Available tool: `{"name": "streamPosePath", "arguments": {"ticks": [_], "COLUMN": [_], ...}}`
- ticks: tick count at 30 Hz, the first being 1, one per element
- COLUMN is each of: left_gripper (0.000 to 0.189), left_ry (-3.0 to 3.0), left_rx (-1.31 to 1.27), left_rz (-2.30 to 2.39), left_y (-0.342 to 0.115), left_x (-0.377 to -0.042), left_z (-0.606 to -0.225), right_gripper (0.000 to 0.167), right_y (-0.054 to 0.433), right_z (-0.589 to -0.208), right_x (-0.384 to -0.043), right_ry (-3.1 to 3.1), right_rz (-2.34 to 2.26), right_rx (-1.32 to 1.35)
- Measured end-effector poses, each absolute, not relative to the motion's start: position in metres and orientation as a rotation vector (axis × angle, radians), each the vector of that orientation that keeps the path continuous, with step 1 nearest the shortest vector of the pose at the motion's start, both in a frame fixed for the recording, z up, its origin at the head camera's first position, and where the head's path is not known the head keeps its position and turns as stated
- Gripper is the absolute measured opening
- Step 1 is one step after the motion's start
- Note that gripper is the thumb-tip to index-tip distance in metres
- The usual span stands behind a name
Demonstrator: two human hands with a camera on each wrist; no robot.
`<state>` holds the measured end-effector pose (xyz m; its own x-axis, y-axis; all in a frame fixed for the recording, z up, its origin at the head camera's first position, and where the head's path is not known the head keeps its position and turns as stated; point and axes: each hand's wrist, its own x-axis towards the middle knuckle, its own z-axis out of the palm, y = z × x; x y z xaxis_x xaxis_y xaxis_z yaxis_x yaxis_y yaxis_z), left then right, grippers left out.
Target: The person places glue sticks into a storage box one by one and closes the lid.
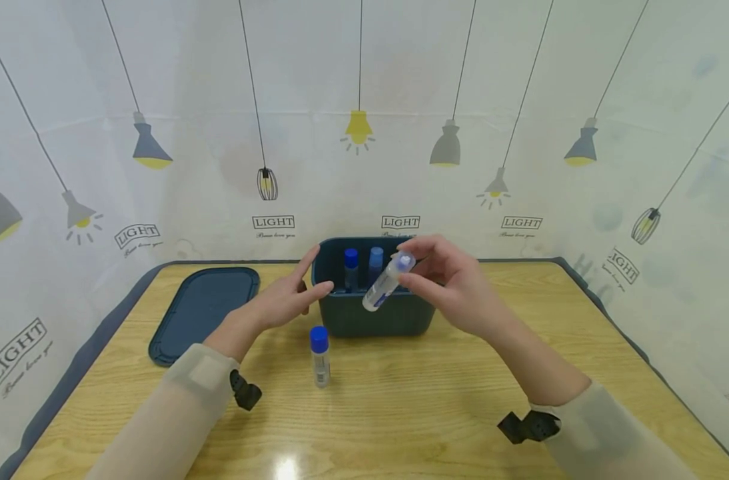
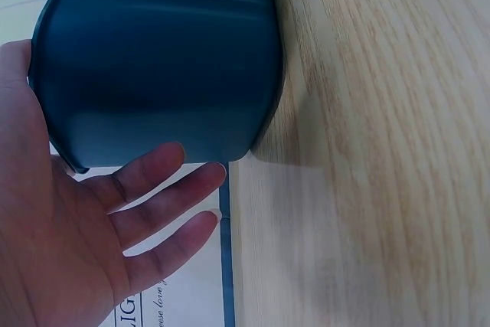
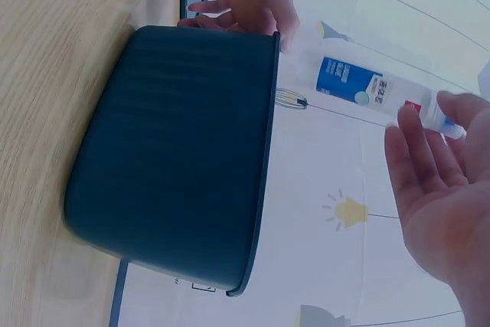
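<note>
A dark teal bin (image 1: 376,317) stands at the back of the table. My right hand (image 1: 454,287) pinches a clear liquid glue bottle (image 3: 375,91) near its cap end and holds it tilted over the bin's front rim. My left hand (image 1: 283,297) is at the bin's left side, with its thumb at the rim; in the left wrist view its other fingers (image 2: 172,204) extend loosely beside the wall. Inside the bin stand a blue-capped bottle (image 1: 351,260) and a lighter-capped bottle (image 1: 376,259), their lower parts partly hidden.
Another blue-capped glue bottle (image 1: 320,357) stands upright on the wooden table (image 1: 412,407), in front of the bin. A flat dark blue lid (image 1: 205,307) lies at the left. Behind the table hangs a lamp-printed cloth (image 1: 316,180).
</note>
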<state>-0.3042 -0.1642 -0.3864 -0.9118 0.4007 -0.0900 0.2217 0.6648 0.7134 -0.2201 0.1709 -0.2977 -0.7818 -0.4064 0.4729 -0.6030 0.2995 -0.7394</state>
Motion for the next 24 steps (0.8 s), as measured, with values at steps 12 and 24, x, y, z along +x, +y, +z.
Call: {"name": "streamPosePath", "arguments": {"ticks": [12,24], "left_gripper": [0.095,0.095], "left_ry": [2.635,2.646], "left_rx": [0.529,0.527], "left_rz": [1.097,1.087], "left_y": [-0.164,-0.163], "left_x": [-0.304,-0.304], "left_z": [-0.387,-0.384], "right_gripper": [0.035,0.032], "right_y": [0.168,0.148], "right_z": [-0.310,-0.338], "right_x": [-0.241,-0.269], "right_ry": [-2.419,-2.535], "right_rz": [1.470,1.316], "right_rx": [0.744,0.720]}}
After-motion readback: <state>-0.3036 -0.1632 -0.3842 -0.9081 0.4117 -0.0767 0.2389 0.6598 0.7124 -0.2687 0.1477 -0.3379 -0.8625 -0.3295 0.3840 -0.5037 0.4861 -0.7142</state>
